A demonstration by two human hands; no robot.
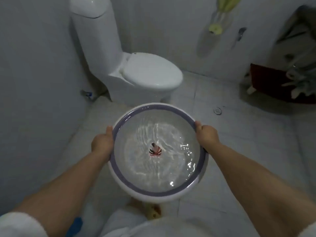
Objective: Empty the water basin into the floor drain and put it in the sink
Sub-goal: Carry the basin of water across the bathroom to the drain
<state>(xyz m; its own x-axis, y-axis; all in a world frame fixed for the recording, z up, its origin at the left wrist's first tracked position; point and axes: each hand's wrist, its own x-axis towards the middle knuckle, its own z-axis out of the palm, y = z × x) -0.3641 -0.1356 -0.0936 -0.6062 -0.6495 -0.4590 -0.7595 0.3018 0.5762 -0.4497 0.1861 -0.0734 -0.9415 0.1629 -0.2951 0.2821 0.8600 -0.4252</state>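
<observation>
Both hands gripped the water basin (158, 152) by opposite rims, the left hand (102, 144) and right hand (206, 135) holding it level between them, mouth up, round with no long axis. It was still full, mid-carry. The floor drain (217, 111) lay beyond the right hand; tipping there likely comes next.

White basin (154, 196) with a purple-grey rim band and a red, black and white motif at its bottom, white toilet (136, 74), pale grey tiled floor (239, 134), silver drain (217, 111), dark red tub (266, 79), yellow-green hanging brush (215, 29)
</observation>
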